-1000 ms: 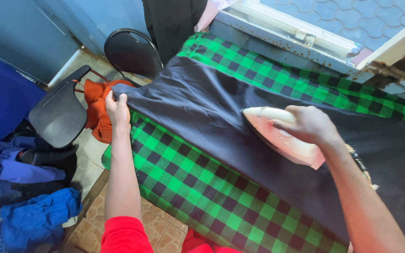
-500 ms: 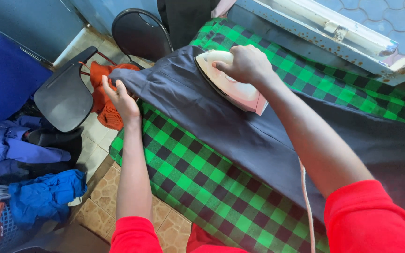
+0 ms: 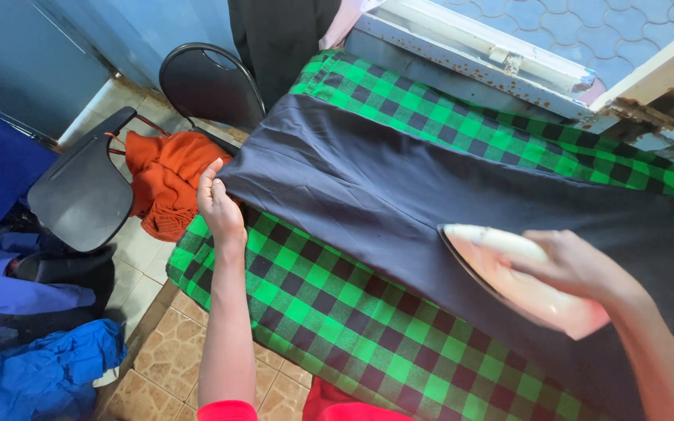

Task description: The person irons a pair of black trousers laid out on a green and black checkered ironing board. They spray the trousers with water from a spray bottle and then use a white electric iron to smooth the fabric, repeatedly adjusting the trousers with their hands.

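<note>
A dark navy cloth point(image 3: 399, 187) lies spread over a green and black checked cover point(image 3: 329, 312) on a table. My left hand point(image 3: 218, 204) pinches the cloth's left corner at the table's end and holds it taut. My right hand point(image 3: 579, 269) grips the handle of a white and pink iron point(image 3: 509, 281), which rests flat on the cloth toward the right. My right forearm runs off the lower right of the view.
A black chair point(image 3: 212, 82) with an orange garment point(image 3: 167, 183) stands left of the table. A black writing-tablet arm point(image 3: 83, 195) sits further left. Blue clothes point(image 3: 40, 374) lie heaped on the tiled floor. A rusty window frame point(image 3: 477, 58) runs behind the table.
The iron has slid from the cloth's left end back toward the right along the cloth. My left hand still holds the left corner.
</note>
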